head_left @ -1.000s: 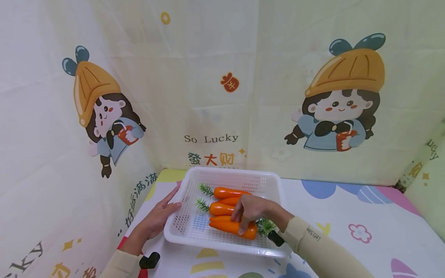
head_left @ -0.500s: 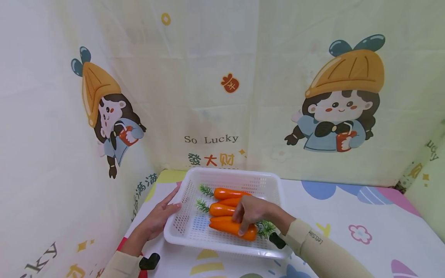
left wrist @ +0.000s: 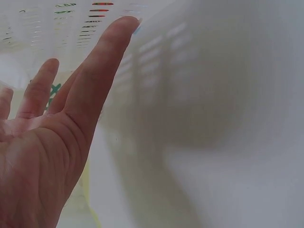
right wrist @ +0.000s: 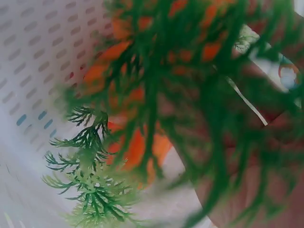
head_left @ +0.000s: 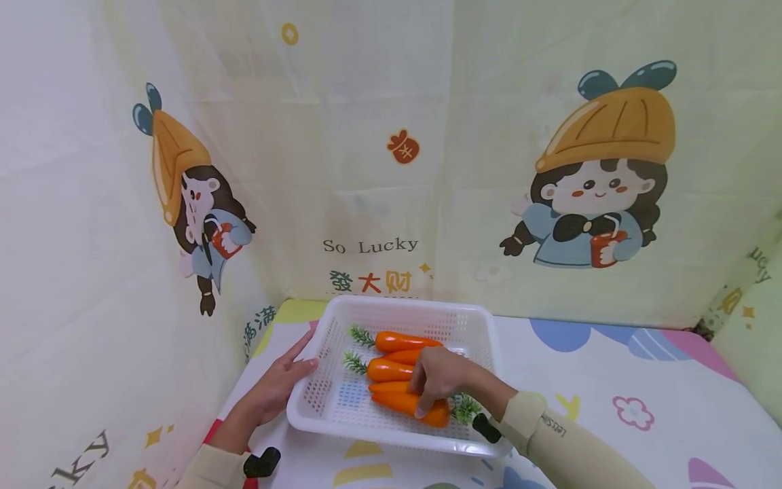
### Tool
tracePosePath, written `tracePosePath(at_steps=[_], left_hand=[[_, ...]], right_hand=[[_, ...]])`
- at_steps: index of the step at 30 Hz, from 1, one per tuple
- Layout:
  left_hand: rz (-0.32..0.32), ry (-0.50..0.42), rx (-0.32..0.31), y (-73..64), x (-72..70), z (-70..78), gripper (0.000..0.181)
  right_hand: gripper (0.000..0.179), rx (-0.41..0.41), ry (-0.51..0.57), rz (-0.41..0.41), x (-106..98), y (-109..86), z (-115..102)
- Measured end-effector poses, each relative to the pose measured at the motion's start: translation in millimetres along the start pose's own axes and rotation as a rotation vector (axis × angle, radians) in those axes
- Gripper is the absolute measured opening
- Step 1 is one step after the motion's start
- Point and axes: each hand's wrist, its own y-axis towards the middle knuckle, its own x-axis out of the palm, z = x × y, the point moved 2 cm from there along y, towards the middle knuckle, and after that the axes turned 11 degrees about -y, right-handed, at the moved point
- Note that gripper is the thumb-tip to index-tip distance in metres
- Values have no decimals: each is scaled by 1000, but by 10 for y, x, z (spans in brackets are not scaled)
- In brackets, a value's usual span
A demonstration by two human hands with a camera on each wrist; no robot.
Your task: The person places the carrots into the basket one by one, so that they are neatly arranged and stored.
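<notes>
A white perforated plastic basket [head_left: 313, 388] holds several orange carrots with green tops. My right hand [head_left: 441, 375] reaches into it and pinches the front carrot [head_left: 400, 403] near its thick end, thumb on the near side. That carrot's leafy top [head_left: 466, 409] points right, and in the right wrist view blurred green fronds [right wrist: 152, 71] cover much of the hand. Behind lie a carrot [head_left: 388, 370] and the rearmost carrot [head_left: 403, 341], tops to the left. My left hand [head_left: 277, 388] touches the basket's left side with fairly straight fingers; the left wrist view shows those fingers [left wrist: 102, 66] against the slotted wall.
The basket stands on a table with a patterned white cloth [head_left: 586, 387]. A printed curtain [head_left: 464, 204] hangs close behind and on the left. A black wrist device [head_left: 487, 426] sits just over the basket's front right corner.
The front carrot has shifted slightly toward the basket's near side under my right hand, showing more of the carrot beside it. My left hand stays in place.
</notes>
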Motion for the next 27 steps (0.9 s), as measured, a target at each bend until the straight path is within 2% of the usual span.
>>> tracePosePath(at_steps=[8, 13, 17, 24, 27], left_hand=[[-22, -3, 13, 29, 24, 19, 77], [-42, -9, 20, 32, 34, 22, 77], [-53, -14, 18, 31, 32, 17, 78], [-47, -7, 15, 33, 27, 0, 76], [-29, -5, 8, 30, 13, -13, 75]], right_hand=[[19, 10, -65, -8, 23, 9, 20], [21, 48, -96, -5, 47, -10, -8], [22, 84, -161, -10, 56, -40, -62], [23, 144, -300, 15, 30, -47, -110], [18, 143, -271, 45, -63, -84, -127]])
